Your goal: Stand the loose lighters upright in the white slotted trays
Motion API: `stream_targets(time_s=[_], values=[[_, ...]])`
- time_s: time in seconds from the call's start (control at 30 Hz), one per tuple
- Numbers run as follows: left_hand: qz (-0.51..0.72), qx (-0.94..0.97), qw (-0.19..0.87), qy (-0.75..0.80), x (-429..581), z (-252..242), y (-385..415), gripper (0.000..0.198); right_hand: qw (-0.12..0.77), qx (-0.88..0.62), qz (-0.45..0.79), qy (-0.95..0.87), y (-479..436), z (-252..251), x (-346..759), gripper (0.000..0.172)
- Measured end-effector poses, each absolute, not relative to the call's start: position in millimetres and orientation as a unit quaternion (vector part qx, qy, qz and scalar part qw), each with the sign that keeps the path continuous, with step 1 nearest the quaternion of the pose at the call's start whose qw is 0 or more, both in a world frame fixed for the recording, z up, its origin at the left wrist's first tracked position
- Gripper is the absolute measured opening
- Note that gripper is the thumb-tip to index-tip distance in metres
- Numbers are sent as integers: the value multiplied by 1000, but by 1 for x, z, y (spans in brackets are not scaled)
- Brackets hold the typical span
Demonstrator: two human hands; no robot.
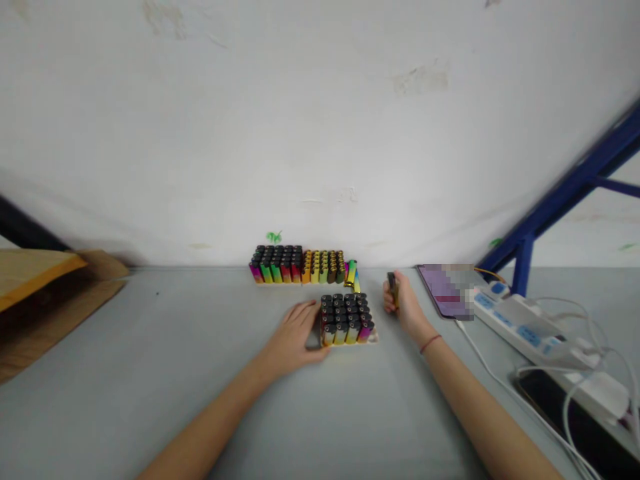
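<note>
My right hand (pixel 403 301) is raised above the table and shut on a dark lighter with a gold band (pixel 393 290). My left hand (pixel 294 339) lies flat against the left side of a block of upright lighters (pixel 347 319), which have black tops and multicoloured bodies. That block stands on a pale card base (pixel 350 340). Farther back, by the wall, stands a longer block of upright lighters (pixel 299 265). A few loose lighters (pixel 351 275) lean at its right end, between the two blocks.
A grey table (pixel 150 347) meets a white wall (pixel 320 133). On the right lie a pixelated phone (pixel 445 290), a white power strip (pixel 525 330), white cables and a black device (pixel 570 420). A blue metal frame (pixel 560 193) rises behind them. Cardboard (pixel 45 293) sits at the left.
</note>
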State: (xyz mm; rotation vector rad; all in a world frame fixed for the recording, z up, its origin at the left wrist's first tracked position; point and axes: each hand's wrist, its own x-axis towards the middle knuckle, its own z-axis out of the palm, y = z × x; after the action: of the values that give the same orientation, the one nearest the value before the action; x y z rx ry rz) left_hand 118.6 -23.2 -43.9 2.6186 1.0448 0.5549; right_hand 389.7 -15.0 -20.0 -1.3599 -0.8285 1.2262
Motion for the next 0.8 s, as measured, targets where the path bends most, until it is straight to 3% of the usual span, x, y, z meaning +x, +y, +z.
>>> stream_targets(time_s=[0.1, 0.5, 0.8], values=[[192, 903, 134, 359, 118, -44, -23, 74, 562, -571, 514, -306, -23, -24, 386, 47], [201, 906, 129, 350, 116, -46, -20, 67, 636, -580, 432, -269, -23, -38, 378, 45], [196, 906, 130, 352, 116, -46, -21, 67, 639, -571, 406, -316, -26, -40, 377, 42]])
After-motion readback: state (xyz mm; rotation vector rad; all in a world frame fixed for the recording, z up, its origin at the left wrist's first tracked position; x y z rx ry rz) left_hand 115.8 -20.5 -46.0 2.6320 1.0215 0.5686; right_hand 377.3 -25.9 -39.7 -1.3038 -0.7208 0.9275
